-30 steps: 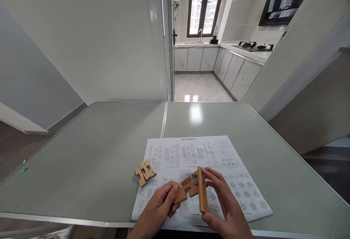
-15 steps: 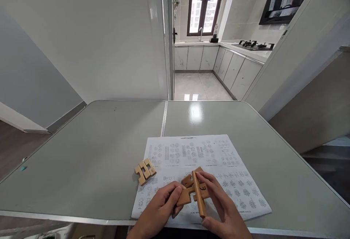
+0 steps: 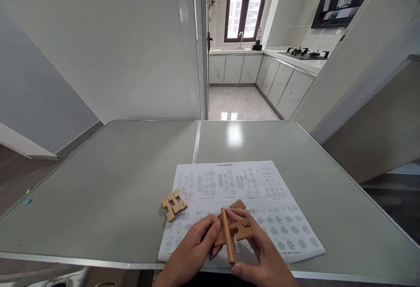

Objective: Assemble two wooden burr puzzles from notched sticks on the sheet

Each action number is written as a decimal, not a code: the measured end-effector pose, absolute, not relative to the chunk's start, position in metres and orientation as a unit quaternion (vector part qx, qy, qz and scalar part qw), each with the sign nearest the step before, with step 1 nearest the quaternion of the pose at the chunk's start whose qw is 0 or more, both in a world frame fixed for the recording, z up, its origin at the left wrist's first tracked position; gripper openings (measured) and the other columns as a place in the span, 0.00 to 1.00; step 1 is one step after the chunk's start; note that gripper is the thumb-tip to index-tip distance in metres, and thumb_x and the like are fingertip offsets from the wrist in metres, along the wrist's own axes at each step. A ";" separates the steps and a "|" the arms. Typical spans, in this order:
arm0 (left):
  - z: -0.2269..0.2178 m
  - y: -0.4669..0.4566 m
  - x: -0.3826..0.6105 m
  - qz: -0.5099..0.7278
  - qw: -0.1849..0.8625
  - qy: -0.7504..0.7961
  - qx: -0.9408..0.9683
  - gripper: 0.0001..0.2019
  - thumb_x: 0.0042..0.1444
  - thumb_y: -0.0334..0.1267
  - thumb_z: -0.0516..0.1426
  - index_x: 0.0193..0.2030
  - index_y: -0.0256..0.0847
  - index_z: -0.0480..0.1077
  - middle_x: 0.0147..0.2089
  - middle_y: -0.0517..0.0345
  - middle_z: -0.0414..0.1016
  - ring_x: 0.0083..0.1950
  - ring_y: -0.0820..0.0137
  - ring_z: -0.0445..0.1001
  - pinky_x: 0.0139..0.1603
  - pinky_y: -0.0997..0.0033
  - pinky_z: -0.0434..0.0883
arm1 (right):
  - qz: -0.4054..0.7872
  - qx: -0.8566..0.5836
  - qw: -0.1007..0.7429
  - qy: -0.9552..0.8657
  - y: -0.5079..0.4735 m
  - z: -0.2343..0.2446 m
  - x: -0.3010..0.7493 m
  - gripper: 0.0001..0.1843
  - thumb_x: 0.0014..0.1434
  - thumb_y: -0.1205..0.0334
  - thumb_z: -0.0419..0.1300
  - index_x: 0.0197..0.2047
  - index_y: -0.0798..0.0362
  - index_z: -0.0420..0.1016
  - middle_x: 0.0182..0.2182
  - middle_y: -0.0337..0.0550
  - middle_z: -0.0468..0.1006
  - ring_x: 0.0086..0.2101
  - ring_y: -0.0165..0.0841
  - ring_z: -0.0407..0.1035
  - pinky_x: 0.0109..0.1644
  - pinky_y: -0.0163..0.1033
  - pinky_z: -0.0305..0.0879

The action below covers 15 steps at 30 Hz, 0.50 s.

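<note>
Several interlocked wooden puzzle pieces [image 3: 243, 229] are held between my hands above the printed sheet, close to the table's front edge. One flat piece with a dark mark sticks out to the right. Across the others stands a long wooden puzzle bar [image 3: 229, 236]. My left hand [image 3: 193, 250] pinches the left side of the joined pieces between thumb and fingers. My right hand [image 3: 262, 252] is closed around the bar, thumb at its lower end and fingertips at its upper end. Fingers partly hide how the pieces meet.
Loose notched wooden pieces [image 3: 174, 205] lie side by side on the left edge of the printed instruction sheet [image 3: 229, 182]. The grey-green table [image 3: 114, 190] has a metal edge strip. A small teal bit [image 3: 28, 201] lies by its left edge.
The wooden bar has shifted left along the joined pieces, with my right hand moving along with it. More of the marked flat piece now shows to its right. My left hand stays nearly still.
</note>
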<state>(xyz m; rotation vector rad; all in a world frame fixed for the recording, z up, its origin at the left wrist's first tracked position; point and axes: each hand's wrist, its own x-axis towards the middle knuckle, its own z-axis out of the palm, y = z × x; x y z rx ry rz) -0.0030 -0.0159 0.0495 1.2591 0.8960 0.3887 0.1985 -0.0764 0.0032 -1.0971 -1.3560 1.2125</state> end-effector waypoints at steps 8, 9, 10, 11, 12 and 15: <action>0.041 -0.019 -0.002 0.194 0.715 0.390 0.547 0.22 0.69 0.61 0.52 0.42 0.42 0.64 0.30 0.66 0.61 0.31 0.72 0.59 0.35 0.72 0.61 | 0.495 -0.449 0.494 -0.556 -0.078 -0.005 0.194 0.42 0.55 0.35 0.71 0.69 0.37 0.70 0.70 0.52 0.67 0.69 0.56 0.61 0.71 0.63 0.60; 0.040 -0.019 -0.003 0.195 0.721 0.385 0.542 0.21 0.70 0.60 0.52 0.42 0.42 0.64 0.30 0.66 0.61 0.31 0.73 0.59 0.35 0.72 0.61 | 0.498 -0.448 0.492 -0.556 -0.079 -0.006 0.195 0.42 0.56 0.35 0.71 0.69 0.37 0.70 0.70 0.52 0.67 0.69 0.55 0.61 0.71 0.63 0.59; 0.039 -0.020 -0.003 0.196 0.726 0.382 0.538 0.21 0.70 0.60 0.52 0.43 0.42 0.65 0.30 0.66 0.60 0.30 0.73 0.58 0.35 0.72 0.61 | 0.501 -0.446 0.490 -0.557 -0.079 -0.006 0.195 0.42 0.56 0.34 0.70 0.69 0.37 0.70 0.70 0.53 0.67 0.69 0.55 0.60 0.71 0.63 0.59; 0.037 -0.020 -0.004 0.196 0.730 0.379 0.534 0.21 0.70 0.59 0.53 0.43 0.42 0.65 0.30 0.66 0.60 0.30 0.73 0.58 0.35 0.72 0.61 | 0.503 -0.444 0.489 -0.557 -0.080 -0.006 0.196 0.42 0.56 0.34 0.70 0.70 0.38 0.70 0.70 0.53 0.67 0.69 0.55 0.60 0.71 0.63 0.58; 0.036 -0.021 -0.004 0.196 0.734 0.377 0.530 0.21 0.70 0.59 0.53 0.43 0.41 0.65 0.29 0.67 0.60 0.30 0.73 0.58 0.35 0.72 0.61 | 0.505 -0.441 0.489 -0.558 -0.080 -0.006 0.196 0.42 0.56 0.34 0.70 0.69 0.38 0.70 0.70 0.52 0.67 0.70 0.55 0.60 0.72 0.63 0.58; 0.031 -0.022 -0.005 0.199 0.748 0.369 0.515 0.21 0.70 0.59 0.54 0.42 0.41 0.65 0.28 0.67 0.60 0.29 0.74 0.57 0.34 0.72 0.60 | 0.504 -0.438 0.491 -0.559 -0.080 -0.005 0.195 0.41 0.56 0.35 0.70 0.69 0.38 0.70 0.69 0.52 0.68 0.70 0.54 0.59 0.72 0.63 0.57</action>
